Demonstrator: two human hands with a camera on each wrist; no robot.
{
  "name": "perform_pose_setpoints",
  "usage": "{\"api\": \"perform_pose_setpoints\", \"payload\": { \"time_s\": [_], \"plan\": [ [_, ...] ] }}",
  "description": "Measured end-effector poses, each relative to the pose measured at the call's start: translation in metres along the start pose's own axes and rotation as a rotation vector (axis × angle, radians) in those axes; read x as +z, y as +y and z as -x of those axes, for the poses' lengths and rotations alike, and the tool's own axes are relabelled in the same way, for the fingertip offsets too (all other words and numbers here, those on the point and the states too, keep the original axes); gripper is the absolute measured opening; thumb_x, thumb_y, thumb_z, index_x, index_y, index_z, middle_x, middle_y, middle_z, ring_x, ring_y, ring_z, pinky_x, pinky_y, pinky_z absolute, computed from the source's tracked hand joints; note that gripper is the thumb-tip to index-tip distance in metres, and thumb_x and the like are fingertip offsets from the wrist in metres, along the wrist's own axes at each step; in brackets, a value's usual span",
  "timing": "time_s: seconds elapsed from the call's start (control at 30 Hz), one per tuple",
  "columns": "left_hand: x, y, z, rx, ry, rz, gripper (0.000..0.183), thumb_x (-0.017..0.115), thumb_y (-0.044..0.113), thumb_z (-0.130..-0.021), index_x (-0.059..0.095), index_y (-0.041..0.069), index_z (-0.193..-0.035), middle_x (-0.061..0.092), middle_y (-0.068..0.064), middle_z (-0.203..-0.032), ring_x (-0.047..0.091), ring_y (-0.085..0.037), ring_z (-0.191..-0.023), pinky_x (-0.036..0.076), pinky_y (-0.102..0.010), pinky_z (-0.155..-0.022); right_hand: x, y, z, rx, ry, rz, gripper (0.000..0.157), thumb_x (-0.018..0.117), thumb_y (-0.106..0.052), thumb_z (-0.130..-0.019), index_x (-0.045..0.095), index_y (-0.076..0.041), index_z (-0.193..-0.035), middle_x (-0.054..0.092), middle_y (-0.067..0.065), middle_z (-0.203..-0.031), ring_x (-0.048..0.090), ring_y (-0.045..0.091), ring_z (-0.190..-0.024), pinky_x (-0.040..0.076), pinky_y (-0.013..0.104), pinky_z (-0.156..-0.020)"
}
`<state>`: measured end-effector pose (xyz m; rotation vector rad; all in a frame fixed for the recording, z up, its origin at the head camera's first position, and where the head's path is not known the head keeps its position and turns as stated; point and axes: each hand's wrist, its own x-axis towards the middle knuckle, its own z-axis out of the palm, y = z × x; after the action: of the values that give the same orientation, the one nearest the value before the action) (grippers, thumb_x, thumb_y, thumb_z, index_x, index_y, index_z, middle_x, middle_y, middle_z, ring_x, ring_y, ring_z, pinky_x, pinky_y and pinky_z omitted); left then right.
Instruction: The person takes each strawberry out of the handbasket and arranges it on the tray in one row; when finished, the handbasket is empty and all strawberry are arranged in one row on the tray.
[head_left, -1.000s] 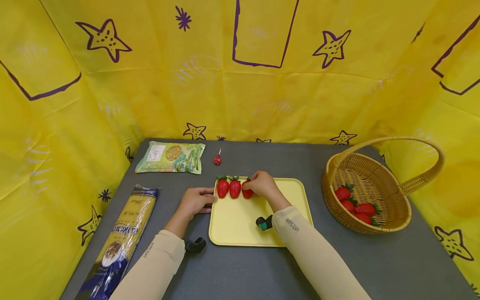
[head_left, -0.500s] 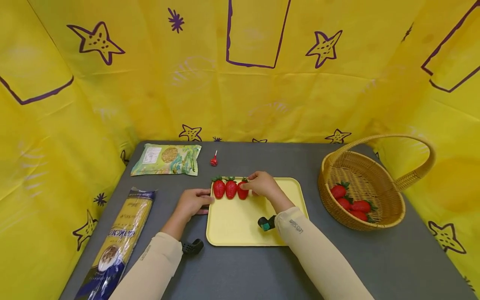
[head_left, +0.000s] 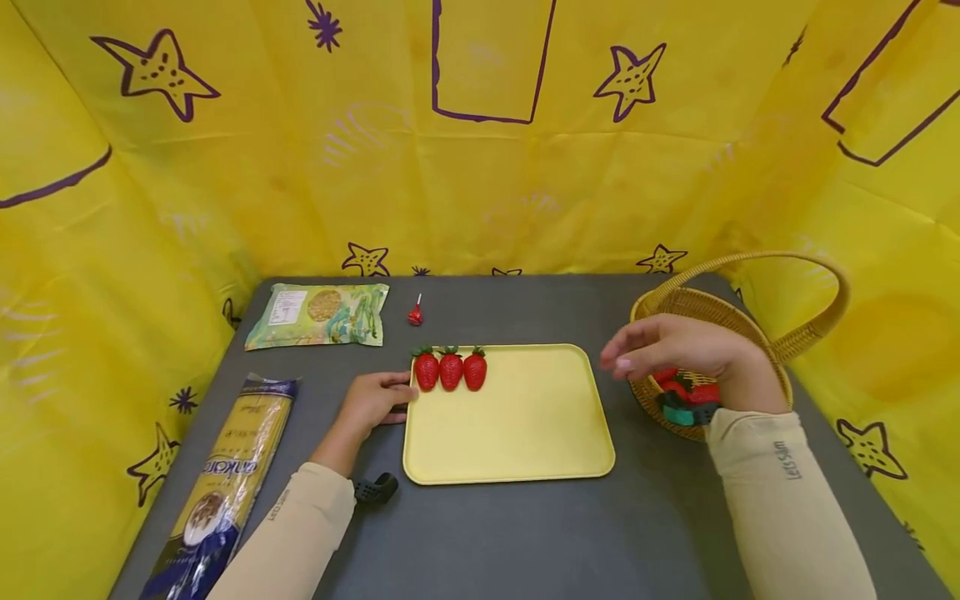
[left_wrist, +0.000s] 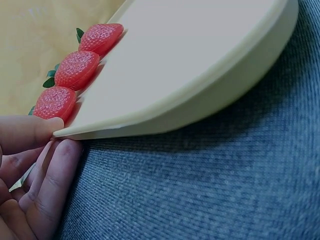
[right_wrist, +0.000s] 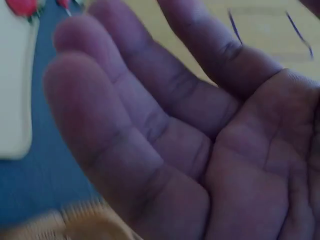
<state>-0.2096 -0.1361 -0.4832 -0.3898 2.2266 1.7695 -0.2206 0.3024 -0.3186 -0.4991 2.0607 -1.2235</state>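
At its left edge, the pale yellow tray is pinched by my left hand. In the left wrist view the thumb lies on the rim and the fingers are underneath. Three red strawberries stand side by side at the tray's upper left: a left one, a middle one and a right one. My right hand hovers over the near-left part of the wicker basket, fingers loosely bent and holding nothing. More strawberries lie in the basket, partly hidden by that hand and wrist.
A green patterned bag lies at the back left, with a red lollipop to its right. A long spaghetti pack lies along the left side. The basket's tall handle arches up. Yellow cloth encloses the table.
My right hand has let go of the third strawberry and moved right from the tray to over the basket. My left hand stays on the tray edge. The head view has shifted slightly.
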Motion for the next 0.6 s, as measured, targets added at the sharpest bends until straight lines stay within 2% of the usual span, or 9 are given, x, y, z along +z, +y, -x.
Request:
{"api": "perform_pose_setpoints", "payload": {
  "time_s": [0.1, 0.2, 0.27, 0.3, 0.4, 0.43, 0.47, 0.5, 0.6],
  "plan": [
    [0.0, 0.0, 0.0, 0.017, -0.006, -0.011, 0.045, 0.076, 0.009, -0.085, 0.064, 0.001, -0.128, 0.067, -0.018, -0.116, 0.069, -0.018, -0.084, 0.061, -0.034, -0.064, -0.033, 0.022, 0.029, 0.009, 0.043, -0.107, 0.036, 0.052, -0.011, -0.102, 0.05, 0.013, -0.128, 0.064, 0.017, -0.119, 0.061, 0.037, -0.109, 0.052, 0.045, -0.094],
    [-0.001, 0.0, 0.0, 0.023, -0.003, -0.021, 0.045, 0.075, 0.009, -0.085, 0.064, 0.002, -0.128, 0.068, -0.016, -0.114, 0.069, -0.017, -0.083, 0.061, -0.033, -0.064, -0.06, 0.048, 0.041, 0.078, 0.141, -0.201, 0.046, 0.044, -0.015, -0.106, 0.034, 0.017, -0.138, 0.06, 0.013, -0.123, 0.061, 0.029, -0.112, 0.049, 0.043, -0.098],
    [-0.002, 0.0, 0.0, 0.027, -0.004, -0.029, 0.045, 0.075, 0.009, -0.086, 0.064, 0.001, -0.129, 0.068, -0.016, -0.113, 0.069, -0.018, -0.082, 0.061, -0.034, -0.065, -0.072, 0.066, 0.042, 0.152, 0.226, -0.243, 0.053, 0.043, -0.021, -0.107, 0.027, 0.014, -0.143, 0.056, 0.014, -0.13, 0.059, 0.025, -0.116, 0.046, 0.042, -0.102],
    [-0.003, 0.001, 0.001, 0.027, -0.004, -0.028, 0.045, 0.075, 0.009, -0.086, 0.064, 0.001, -0.129, 0.068, -0.016, -0.113, 0.069, -0.018, -0.083, 0.061, -0.034, -0.065, -0.076, 0.075, 0.041, 0.193, 0.25, -0.279, 0.058, 0.043, -0.023, -0.107, 0.021, 0.013, -0.147, 0.052, 0.019, -0.135, 0.054, 0.028, -0.122, 0.042, 0.043, -0.106],
    [-0.004, 0.001, 0.002, 0.028, -0.005, -0.028, 0.044, 0.074, 0.008, -0.087, 0.063, 0.0, -0.129, 0.068, -0.016, -0.113, 0.069, -0.018, -0.083, 0.061, -0.034, -0.065, -0.085, 0.1, 0.035, 0.299, 0.27, -0.362, 0.07, 0.042, -0.028, -0.107, 0.006, 0.012, -0.151, 0.026, 0.035, -0.15, 0.033, 0.04, -0.137, 0.027, 0.047, -0.114],
    [-0.003, 0.001, 0.002, 0.03, -0.007, -0.027, 0.044, 0.074, 0.008, -0.087, 0.063, -0.001, -0.128, 0.068, -0.016, -0.113, 0.069, -0.018, -0.083, 0.061, -0.034, -0.065, -0.086, 0.107, 0.032, 0.335, 0.278, -0.386, 0.073, 0.044, -0.029, -0.106, 0.002, 0.01, -0.152, 0.019, 0.036, -0.152, 0.027, 0.043, -0.14, 0.025, 0.048, -0.114],
    [-0.003, 0.001, 0.002, 0.03, -0.007, -0.025, 0.044, 0.074, 0.009, -0.087, 0.064, -0.001, -0.128, 0.068, -0.016, -0.112, 0.069, -0.018, -0.083, 0.061, -0.034, -0.065, -0.089, 0.116, 0.03, 0.372, 0.267, -0.396, 0.076, 0.046, -0.031, -0.105, 0.002, 0.009, -0.152, 0.018, 0.036, -0.152, 0.025, 0.043, -0.14, 0.024, 0.049, -0.115],
    [-0.003, 0.0, 0.002, 0.03, -0.005, -0.023, 0.044, 0.074, 0.009, -0.086, 0.064, 0.0, -0.128, 0.069, -0.016, -0.111, 0.069, -0.018, -0.083, 0.061, -0.034, -0.064, -0.093, 0.125, 0.027, 0.41, 0.253, -0.422, 0.077, 0.049, -0.032, -0.104, 0.006, 0.007, -0.153, 0.024, 0.036, -0.15, 0.027, 0.043, -0.14, 0.026, 0.047, -0.114],
    [-0.001, 0.0, 0.002, 0.034, -0.01, -0.011, 0.044, 0.075, 0.008, -0.086, 0.064, -0.001, -0.128, 0.069, -0.015, -0.109, 0.069, -0.018, -0.083, 0.061, -0.034, -0.064, -0.101, 0.149, 0.021, 0.5, 0.291, -0.431, 0.068, 0.062, -0.033, -0.097, 0.031, 0.001, -0.146, 0.056, 0.024, -0.126, 0.054, 0.033, -0.12, 0.043, 0.042, -0.105]
  ]
}}
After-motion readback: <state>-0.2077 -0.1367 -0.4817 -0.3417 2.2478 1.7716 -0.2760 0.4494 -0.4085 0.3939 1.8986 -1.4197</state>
